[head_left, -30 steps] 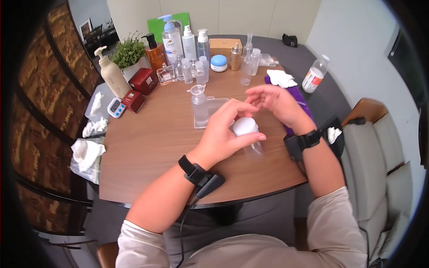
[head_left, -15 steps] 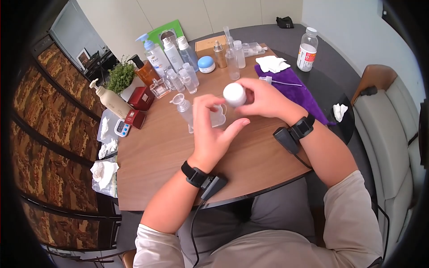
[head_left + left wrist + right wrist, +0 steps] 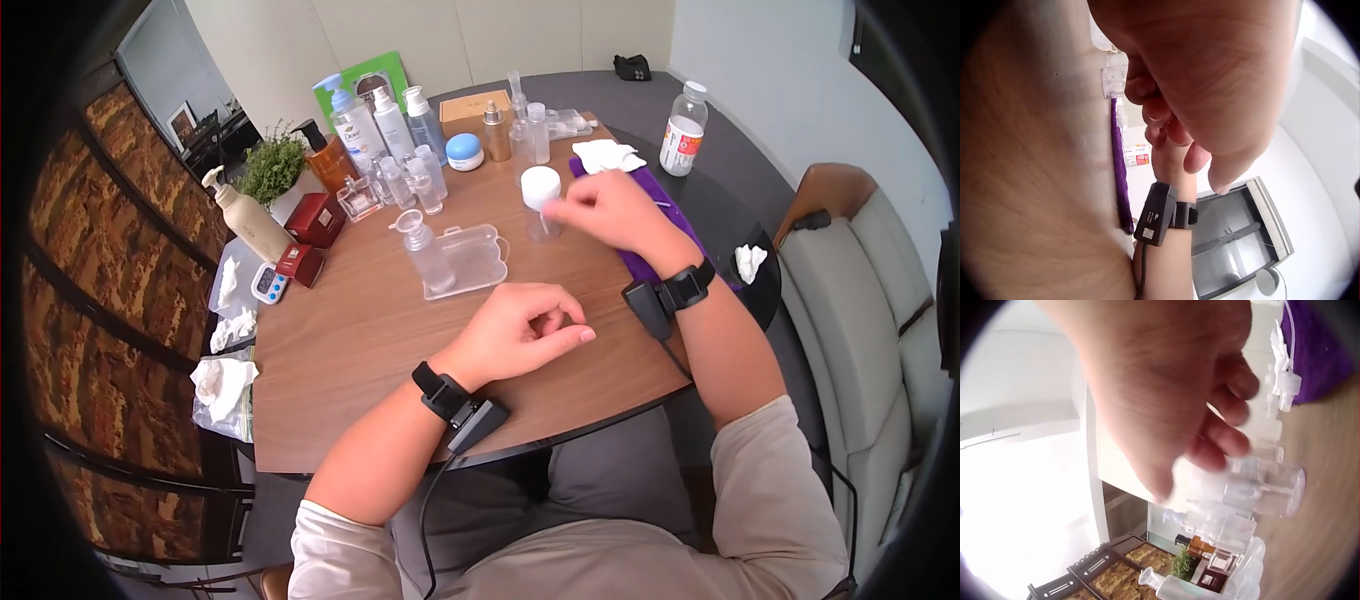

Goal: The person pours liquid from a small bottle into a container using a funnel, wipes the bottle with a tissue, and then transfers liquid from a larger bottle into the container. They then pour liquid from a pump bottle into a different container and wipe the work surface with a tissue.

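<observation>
A clear bottle with a white cap (image 3: 541, 188) stands upright on the wooden table. My right hand (image 3: 618, 220) hovers just right of it, fingers loosely bent, thumb tip overlapping the cap's lower edge in the head view. In the right wrist view the clear bottle (image 3: 1266, 487) stands beyond the fingertips, and nothing lies between the fingers. Nearer the table's front, my left hand (image 3: 520, 335) is held with loosely curled fingers and no object. Ahead of it, a clear bottle (image 3: 430, 260) with a small funnel (image 3: 407, 222) in its neck stands by a clear plastic tray (image 3: 480, 262).
Small clear bottles (image 3: 425, 180), pump bottles, a blue-lidded jar (image 3: 464, 152) and red boxes (image 3: 313, 222) line the back and left. A purple cloth (image 3: 645, 262) with tissue (image 3: 606, 156) and a spray pump (image 3: 1288, 384) lies right. A labelled bottle (image 3: 684, 130) stands farther back.
The white-capped bottle passed from my left hand to my right, then was set down upright and let go. My left hand has drawn back toward the table's front edge.
</observation>
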Action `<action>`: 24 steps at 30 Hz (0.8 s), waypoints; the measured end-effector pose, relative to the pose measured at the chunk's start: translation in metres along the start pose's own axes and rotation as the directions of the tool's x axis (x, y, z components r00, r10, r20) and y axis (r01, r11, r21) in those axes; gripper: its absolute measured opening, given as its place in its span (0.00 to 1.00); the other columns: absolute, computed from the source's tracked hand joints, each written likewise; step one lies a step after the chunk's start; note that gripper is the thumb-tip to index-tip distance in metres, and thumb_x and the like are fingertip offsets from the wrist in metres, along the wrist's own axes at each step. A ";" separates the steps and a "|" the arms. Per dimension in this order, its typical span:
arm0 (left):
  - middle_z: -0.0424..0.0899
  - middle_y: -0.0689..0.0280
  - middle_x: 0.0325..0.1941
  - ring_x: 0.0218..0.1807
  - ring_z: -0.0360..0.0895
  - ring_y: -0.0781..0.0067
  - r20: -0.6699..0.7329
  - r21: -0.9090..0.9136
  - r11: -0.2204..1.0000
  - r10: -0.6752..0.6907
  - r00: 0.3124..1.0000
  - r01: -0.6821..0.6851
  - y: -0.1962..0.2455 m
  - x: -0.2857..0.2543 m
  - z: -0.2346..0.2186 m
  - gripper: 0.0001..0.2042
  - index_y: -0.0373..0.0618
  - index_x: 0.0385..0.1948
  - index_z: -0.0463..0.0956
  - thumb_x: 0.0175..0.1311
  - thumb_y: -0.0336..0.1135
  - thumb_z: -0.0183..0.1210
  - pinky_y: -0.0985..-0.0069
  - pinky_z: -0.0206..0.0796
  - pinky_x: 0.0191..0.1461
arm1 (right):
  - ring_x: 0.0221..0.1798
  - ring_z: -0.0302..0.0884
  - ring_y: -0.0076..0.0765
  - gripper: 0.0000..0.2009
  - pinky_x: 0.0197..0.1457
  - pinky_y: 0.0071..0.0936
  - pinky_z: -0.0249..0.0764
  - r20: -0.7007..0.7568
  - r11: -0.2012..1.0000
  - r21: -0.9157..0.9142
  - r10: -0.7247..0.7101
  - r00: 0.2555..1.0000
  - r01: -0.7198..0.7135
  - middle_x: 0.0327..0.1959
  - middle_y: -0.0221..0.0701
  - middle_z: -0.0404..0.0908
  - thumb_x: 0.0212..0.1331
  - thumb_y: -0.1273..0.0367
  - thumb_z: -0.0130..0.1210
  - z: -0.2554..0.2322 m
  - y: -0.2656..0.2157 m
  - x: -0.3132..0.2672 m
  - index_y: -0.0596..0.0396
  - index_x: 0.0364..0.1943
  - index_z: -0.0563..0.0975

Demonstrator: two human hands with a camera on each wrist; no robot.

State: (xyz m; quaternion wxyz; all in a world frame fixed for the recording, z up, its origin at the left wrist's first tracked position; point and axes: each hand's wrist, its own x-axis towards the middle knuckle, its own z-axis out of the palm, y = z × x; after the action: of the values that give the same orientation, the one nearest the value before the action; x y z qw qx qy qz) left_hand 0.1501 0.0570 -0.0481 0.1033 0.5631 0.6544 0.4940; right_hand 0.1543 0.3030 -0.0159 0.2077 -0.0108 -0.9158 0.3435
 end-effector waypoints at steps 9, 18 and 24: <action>0.71 0.73 0.15 0.19 0.62 0.82 0.010 -0.015 1.000 0.019 1.000 -0.019 -0.010 -0.002 0.006 0.07 0.44 0.32 0.85 0.67 0.35 0.71 0.76 0.55 0.26 | 0.49 0.88 0.52 0.26 0.53 0.44 0.83 0.354 0.917 -0.280 -0.175 0.919 0.282 0.45 0.43 0.91 0.62 0.46 0.67 0.025 -0.006 0.000 0.53 0.50 0.89; 0.71 0.71 0.15 0.19 0.62 0.79 -0.050 0.003 0.998 0.064 0.997 -0.064 -0.009 -0.005 0.003 0.09 0.42 0.30 0.85 0.67 0.35 0.71 0.75 0.57 0.26 | 0.61 0.83 0.52 0.20 0.66 0.46 0.78 0.513 0.842 -0.418 -0.090 0.854 0.340 0.55 0.44 0.88 0.69 0.60 0.55 0.059 -0.018 0.061 0.53 0.59 0.85; 0.71 0.69 0.14 0.19 0.63 0.78 -0.069 0.001 0.998 0.059 0.996 -0.059 -0.011 -0.006 0.000 0.09 0.42 0.28 0.84 0.67 0.35 0.70 0.73 0.57 0.25 | 0.60 0.84 0.53 0.20 0.67 0.46 0.78 0.447 0.853 -0.408 -0.125 0.886 0.326 0.56 0.45 0.88 0.67 0.64 0.54 0.089 -0.008 0.093 0.54 0.60 0.84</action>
State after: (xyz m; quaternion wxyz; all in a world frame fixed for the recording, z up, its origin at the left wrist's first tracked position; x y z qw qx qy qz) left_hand 0.1449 0.0535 -0.0587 0.0663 0.5648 0.6403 0.5164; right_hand 0.0362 0.2564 -0.0364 0.0443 0.1201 -0.9887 0.0776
